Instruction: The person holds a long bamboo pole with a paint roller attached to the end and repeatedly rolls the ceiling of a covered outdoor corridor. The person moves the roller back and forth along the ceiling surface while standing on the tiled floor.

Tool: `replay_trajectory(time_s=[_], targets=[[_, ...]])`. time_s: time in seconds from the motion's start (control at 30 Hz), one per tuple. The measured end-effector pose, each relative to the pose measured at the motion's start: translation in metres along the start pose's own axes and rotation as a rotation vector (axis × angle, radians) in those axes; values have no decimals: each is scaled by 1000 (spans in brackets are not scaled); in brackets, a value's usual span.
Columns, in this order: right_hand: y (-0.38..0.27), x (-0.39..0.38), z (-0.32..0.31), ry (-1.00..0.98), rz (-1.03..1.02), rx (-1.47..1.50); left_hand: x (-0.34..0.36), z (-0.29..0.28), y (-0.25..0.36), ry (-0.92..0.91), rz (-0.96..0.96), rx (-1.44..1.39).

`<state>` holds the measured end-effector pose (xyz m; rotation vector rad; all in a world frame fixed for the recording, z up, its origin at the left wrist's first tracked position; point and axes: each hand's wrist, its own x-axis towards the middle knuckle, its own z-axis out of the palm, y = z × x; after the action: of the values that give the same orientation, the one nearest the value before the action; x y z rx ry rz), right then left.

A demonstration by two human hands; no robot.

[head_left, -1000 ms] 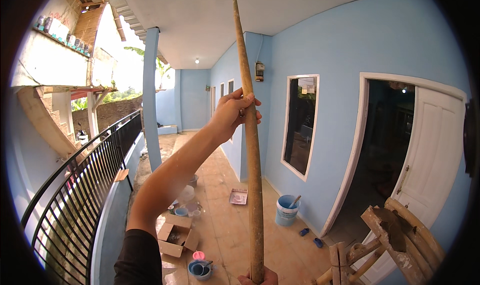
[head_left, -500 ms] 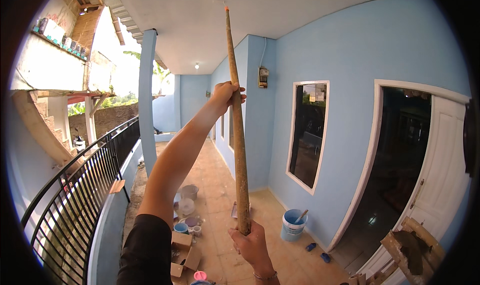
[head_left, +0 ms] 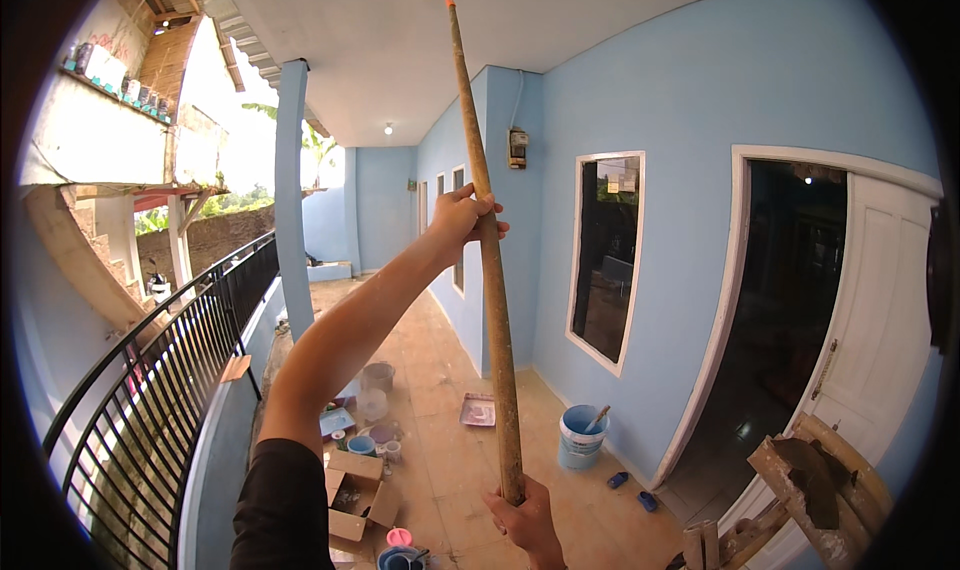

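Observation:
A long wooden pole [head_left: 495, 310] runs steeply up the middle of the head view, its orange tip [head_left: 450, 2] at or just below the white ceiling [head_left: 360, 25]; I cannot tell if they touch. My left hand [head_left: 466, 216] grips the pole partway up, arm stretched forward. Lower down, my right hand [head_left: 525, 515] is closed round the pole's bottom end.
A black railing [head_left: 160, 350] runs left, beside a blue post [head_left: 296, 190]. Buckets [head_left: 582, 440], a tray [head_left: 478, 410], a cardboard box [head_left: 350, 500], several containers and blue sandals [head_left: 640, 495] lie about the tiles. A doorway [head_left: 765, 320] and bamboo structure [head_left: 820, 480] stand right.
The pole's tip has moved slightly down and left since the first frame. My right hand rose midway through, then dropped lower again. The view has shifted slightly.

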<state>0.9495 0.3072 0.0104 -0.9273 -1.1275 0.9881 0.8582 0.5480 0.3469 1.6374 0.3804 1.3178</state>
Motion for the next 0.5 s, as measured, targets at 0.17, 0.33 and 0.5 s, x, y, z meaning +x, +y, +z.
replay_trajectory(time_s=[0.17,0.33,0.5], targets=[[-18,-131,-25,42,62,-42,-111,67,41,-39,23,-17],[-60,-270,-35,102,-31,94,-216,141,96,-71,36,-16],[-72,-373,-59,126,35,27,-298,195,128,-134,41,-33]])
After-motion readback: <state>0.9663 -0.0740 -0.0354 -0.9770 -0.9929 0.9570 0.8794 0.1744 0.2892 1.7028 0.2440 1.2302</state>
